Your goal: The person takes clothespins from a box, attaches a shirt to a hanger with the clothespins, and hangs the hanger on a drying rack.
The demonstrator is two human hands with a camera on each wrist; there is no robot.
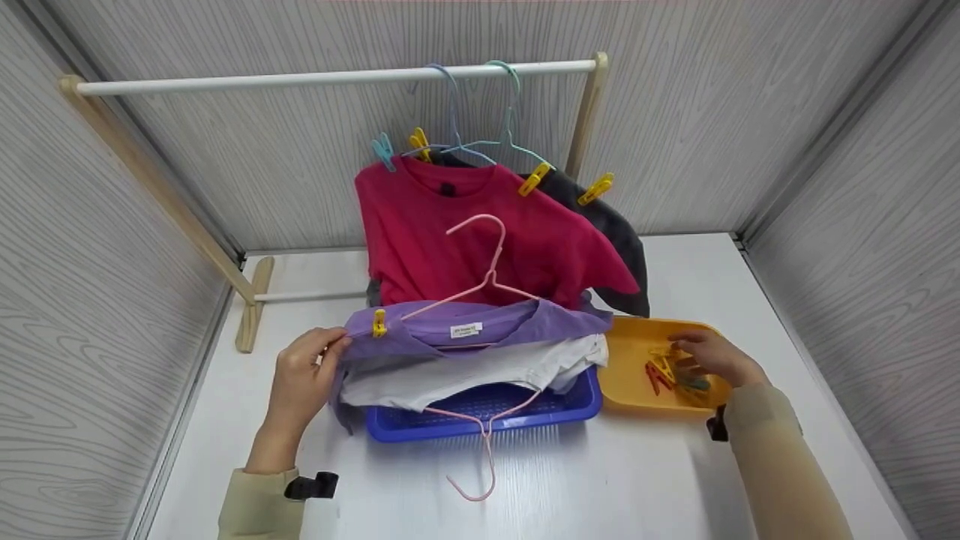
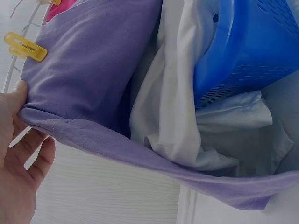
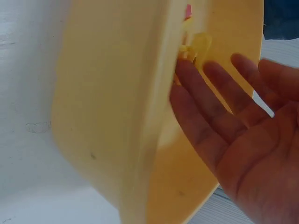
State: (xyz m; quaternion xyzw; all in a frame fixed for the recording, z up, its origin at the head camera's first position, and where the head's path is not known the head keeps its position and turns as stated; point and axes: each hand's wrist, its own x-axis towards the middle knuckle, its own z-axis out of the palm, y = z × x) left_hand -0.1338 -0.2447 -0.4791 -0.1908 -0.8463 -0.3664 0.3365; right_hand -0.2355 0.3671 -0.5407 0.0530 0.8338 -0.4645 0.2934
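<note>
Head view: found red shirt (image 1: 435, 232) and dark shirt (image 1: 622, 247) hung on the white rail (image 1: 300, 79), pegged at both shoulders; judged complete. Found purple shirt (image 1: 499, 327) on a pink hanger (image 1: 491, 277), off the rail and over the blue basket (image 1: 540, 421), with a yellow peg (image 1: 379, 322) at one shoulder and none visible at the other; judged half-pegged, hanging outstanding. Noted left hand (image 1: 304, 375) pinching its edge near that peg; right hand (image 1: 720, 358) at the orange tray (image 1: 626, 367), by loose pegs (image 1: 660, 367), fingers relaxed, apparently grasping nothing. Noted white shirt (image 1: 450, 379) across the basket, unhung.
</note>
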